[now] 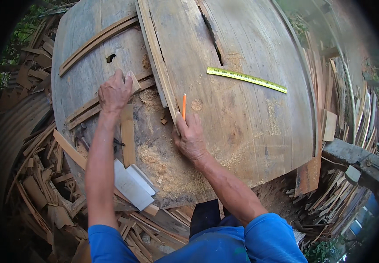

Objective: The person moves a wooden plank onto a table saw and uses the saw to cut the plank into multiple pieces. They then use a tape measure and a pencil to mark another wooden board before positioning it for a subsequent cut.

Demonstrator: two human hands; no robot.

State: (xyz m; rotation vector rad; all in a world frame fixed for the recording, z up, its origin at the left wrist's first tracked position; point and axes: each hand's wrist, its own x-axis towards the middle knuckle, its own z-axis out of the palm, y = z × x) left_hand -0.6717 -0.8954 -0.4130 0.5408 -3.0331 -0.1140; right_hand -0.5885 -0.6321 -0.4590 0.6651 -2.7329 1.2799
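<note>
My left hand (112,94) has its fingers wrapped round a short pale wooden block (133,82) over a pair of grooved wooden strips (79,115) on the wooden worktop (259,127). My right hand (191,136) grips an orange pencil (184,103), point upward, against the long wooden batten (156,52) running up the middle. A yellow measuring tape strip (246,79) lies on the boards to the upper right of that hand. Sawdust (150,98) is scattered beside both hands.
Another pair of strips (97,44) lies at upper left, near a jagged hole. Loose boards and metal pieces (132,188) sit at the near left. Scrap wood (42,201) piles up around the worktop, with a concrete beam (352,158) at right. A narrow slot cuts the upper boards.
</note>
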